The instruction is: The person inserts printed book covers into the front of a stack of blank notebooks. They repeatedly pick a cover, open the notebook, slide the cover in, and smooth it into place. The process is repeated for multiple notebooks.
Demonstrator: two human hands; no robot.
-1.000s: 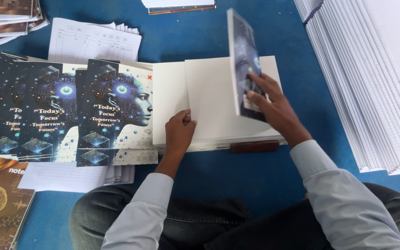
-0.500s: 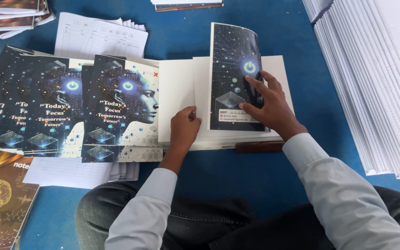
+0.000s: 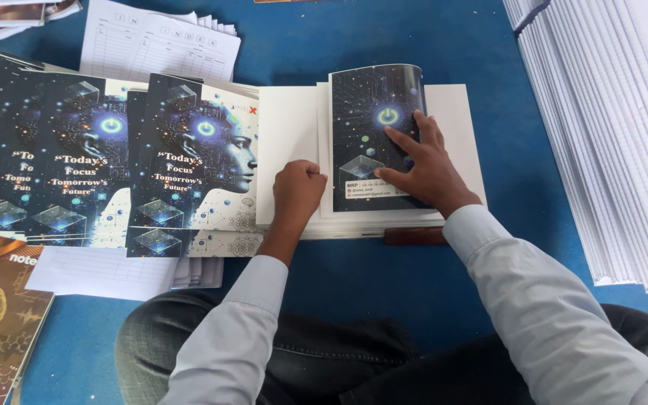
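We press our right hand (image 3: 421, 169) flat, fingers spread, on a dark printed cover (image 3: 376, 139) that lies on the stack of white sheets (image 3: 286, 135) in front of us, its top edge curling up a little off the paper. Our left hand (image 3: 298, 191) is curled into a loose fist, resting on the white sheets just beside the cover's lower left corner and holding nothing. To the left, finished covers (image 3: 189, 165) lie fanned and overlapping, so several look done, while the tall pile of lined pages (image 3: 601, 135) on the right suggests much remains. Blue floor (image 3: 339, 285) lies open between the stack and our knees, and above it; the sides are crowded.
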